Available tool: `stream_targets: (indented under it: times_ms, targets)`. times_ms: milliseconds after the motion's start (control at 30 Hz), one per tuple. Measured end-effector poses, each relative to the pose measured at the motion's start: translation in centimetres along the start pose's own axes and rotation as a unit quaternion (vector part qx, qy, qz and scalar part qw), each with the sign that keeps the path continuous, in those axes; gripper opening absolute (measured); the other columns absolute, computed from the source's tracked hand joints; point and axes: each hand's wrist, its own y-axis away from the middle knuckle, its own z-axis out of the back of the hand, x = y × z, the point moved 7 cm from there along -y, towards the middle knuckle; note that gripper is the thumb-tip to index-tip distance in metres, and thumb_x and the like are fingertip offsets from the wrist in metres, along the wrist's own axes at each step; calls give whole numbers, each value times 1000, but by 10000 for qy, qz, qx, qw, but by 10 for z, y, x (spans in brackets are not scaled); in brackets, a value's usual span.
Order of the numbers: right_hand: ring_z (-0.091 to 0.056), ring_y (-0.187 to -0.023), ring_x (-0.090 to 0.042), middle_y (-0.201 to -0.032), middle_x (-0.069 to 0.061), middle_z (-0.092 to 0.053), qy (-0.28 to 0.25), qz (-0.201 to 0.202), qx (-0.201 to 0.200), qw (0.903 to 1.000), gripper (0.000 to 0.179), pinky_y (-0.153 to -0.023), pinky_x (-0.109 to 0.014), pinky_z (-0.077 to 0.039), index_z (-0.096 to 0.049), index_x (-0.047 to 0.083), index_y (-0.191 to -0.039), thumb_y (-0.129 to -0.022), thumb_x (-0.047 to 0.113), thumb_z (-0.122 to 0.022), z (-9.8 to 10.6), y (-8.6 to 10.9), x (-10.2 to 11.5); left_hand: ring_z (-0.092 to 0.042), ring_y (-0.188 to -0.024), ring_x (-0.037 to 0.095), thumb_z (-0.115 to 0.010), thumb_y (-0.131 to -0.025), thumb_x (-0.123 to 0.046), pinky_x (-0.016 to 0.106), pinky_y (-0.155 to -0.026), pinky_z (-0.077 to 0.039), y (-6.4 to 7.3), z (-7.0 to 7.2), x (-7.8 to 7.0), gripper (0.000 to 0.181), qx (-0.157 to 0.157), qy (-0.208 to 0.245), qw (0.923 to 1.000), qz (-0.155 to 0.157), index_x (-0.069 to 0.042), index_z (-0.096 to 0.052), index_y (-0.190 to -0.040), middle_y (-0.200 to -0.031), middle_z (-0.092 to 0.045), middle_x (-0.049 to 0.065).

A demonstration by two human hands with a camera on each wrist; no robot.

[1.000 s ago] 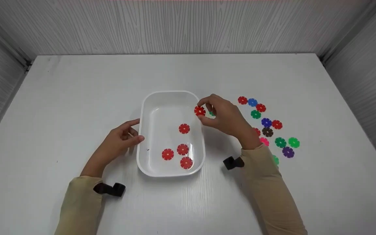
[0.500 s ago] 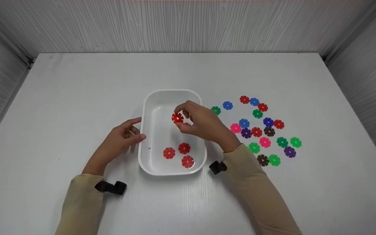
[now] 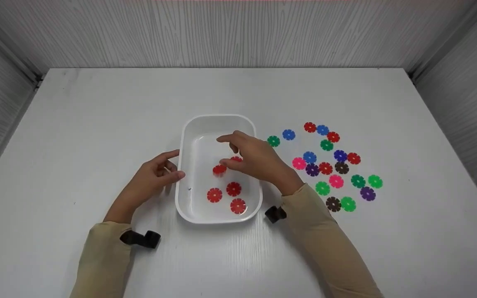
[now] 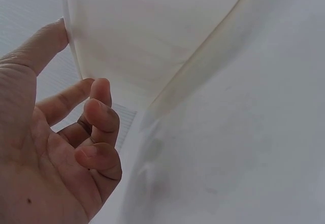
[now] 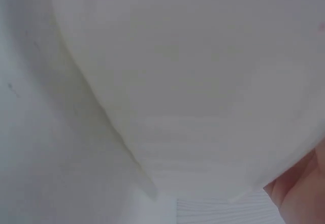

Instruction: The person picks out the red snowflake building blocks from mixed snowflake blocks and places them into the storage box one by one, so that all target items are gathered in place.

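A white plastic tray sits on the table with several red notched discs in it. My left hand holds the tray's left side, thumb over the rim; in the left wrist view the other fingers of that hand curl beside the wall. My right hand hovers over the tray, thumb and index finger spread apart with nothing between them. Just under its thumb, a blurred red disc is dropping. Another red disc is partly hidden by this hand. The right wrist view shows mostly tray wall.
Right of the tray, several loose notched discs lie scattered on the white table, among them a blue disc, a brown disc and a light green disc. A grey wood-grain panel stands behind the table.
My right hand has moved left from the tray's right rim to over its middle, carrying a red disc, and has let it go. My left hand has stayed on the tray's left side.
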Motion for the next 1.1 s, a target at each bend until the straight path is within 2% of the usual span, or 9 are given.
stream_targets:
  times_ms: [300, 567, 800, 1100]
  targets:
    - [-59, -87, -27, -104, -12, -60, -328, -71, -421, 9985, 51, -73, -31, -55, -55, 17, -134, -86, 26, -73, 23, 10, -22, -47, -74, 10, -67, -90, -32, 24, -61, -39, 0, -1, -1, 62, 5, 1, 10000, 0, -16, -43, -146, -98, -54, 3]
    - [-51, -83, -26, -97, -14, -56, -447, -285, -726, 9960, 47, -70, -27, -46, -56, 13, -132, -89, 24, -70, 56, 31, -72, -48, -74, 11, -67, -90, -32, 25, -60, -40, 1, 0, -2, 63, 18, 58, 10000, 0, -17, -42, -146, -98, -54, 4]
    - [-48, -87, -24, -101, -13, -52, -506, -903, -425, 9937, 49, -71, -26, -43, -51, 13, -137, -92, 24, -67, 72, 57, -119, -47, -76, 12, -67, -91, -33, 25, -61, -39, 1, -2, 0, 64, 45, 80, 9999, 86, -18, -41, -147, -99, -54, 4]
    - [-49, -97, -24, -112, -13, -52, -245, -1820, 177, 9828, 64, -67, -29, -47, -43, 21, -143, -87, 30, -72, 72, 85, -152, -50, -76, 10, -67, -91, -33, 22, -67, -40, 1, 0, -1, 64, 54, 94, 9999, -85, -17, -40, -147, -100, -55, 4]
